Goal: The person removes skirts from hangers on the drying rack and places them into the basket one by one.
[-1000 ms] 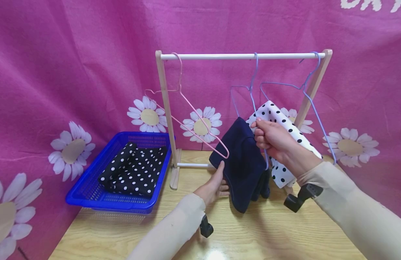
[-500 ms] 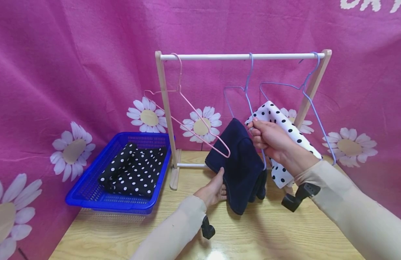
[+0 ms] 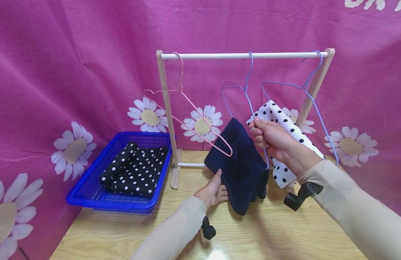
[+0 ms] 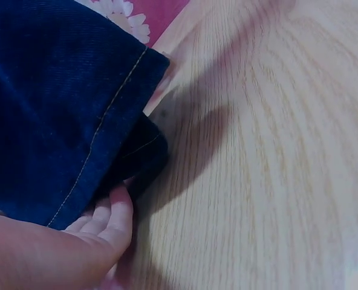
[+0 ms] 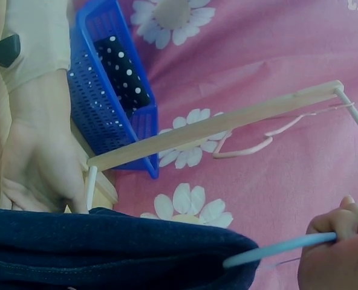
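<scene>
R grip pinches blue hanger wire, I see. Navy cloth hangs off same hanger, just L of R grip, long axis approx vert. L grip at cloth's lower L edge, fingers loosely extended, unclosed afaict.

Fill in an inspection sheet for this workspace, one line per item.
Surface: wooden table, light grain, a patch of glare near the bottom of the head view.
Job's things: dark blue cloth draped over the middle hanger, which hooks on the white bar.
Clutter: blue basket holding black dotted cloth; bare pink hanger; white dotted cloth on the right hanger.
Hands: right hand pinches the middle hanger; left hand touches the dark blue cloth's edge.
Cables: nothing seen.
Surroundings: pink backdrop with white flowers.
</scene>
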{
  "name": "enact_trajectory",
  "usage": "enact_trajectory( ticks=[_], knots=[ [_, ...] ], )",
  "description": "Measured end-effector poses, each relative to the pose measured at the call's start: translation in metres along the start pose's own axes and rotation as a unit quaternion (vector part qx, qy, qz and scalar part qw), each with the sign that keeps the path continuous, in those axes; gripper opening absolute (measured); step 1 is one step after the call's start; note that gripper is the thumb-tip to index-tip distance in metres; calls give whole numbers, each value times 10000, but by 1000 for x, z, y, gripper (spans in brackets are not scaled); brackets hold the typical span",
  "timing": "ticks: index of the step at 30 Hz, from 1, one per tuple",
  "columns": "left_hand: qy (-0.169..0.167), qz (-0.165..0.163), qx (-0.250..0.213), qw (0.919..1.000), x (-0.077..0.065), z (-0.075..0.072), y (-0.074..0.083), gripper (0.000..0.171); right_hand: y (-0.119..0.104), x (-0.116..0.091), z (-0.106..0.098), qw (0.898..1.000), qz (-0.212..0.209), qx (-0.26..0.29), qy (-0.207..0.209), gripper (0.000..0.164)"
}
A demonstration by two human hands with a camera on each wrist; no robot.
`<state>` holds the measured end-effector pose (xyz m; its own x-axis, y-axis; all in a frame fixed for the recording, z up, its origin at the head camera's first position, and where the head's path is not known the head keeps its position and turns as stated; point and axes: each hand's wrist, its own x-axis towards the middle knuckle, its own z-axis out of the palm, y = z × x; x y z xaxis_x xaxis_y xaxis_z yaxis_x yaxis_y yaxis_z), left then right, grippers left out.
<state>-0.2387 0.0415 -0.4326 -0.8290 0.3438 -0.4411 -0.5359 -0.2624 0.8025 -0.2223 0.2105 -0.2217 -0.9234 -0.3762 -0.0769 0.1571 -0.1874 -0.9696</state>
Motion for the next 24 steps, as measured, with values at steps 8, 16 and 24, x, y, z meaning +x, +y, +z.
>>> enact_trajectory(
  ticks=[8, 16, 24],
  knots=[
    [24, 99, -148, 9998, -1, -5, -1, 74, 0, 0, -5, 9998, -43, -183, -88, 42],
    [437, 98, 118, 9989, 0, -16, 1, 73, 0, 1, -9, 9996, -49, -273, -61, 43],
    [443, 203, 122, 9987, -2, -22, 4, 72, 0, 1, -8, 9995, -8, -327, 33, 41]
  ],
)
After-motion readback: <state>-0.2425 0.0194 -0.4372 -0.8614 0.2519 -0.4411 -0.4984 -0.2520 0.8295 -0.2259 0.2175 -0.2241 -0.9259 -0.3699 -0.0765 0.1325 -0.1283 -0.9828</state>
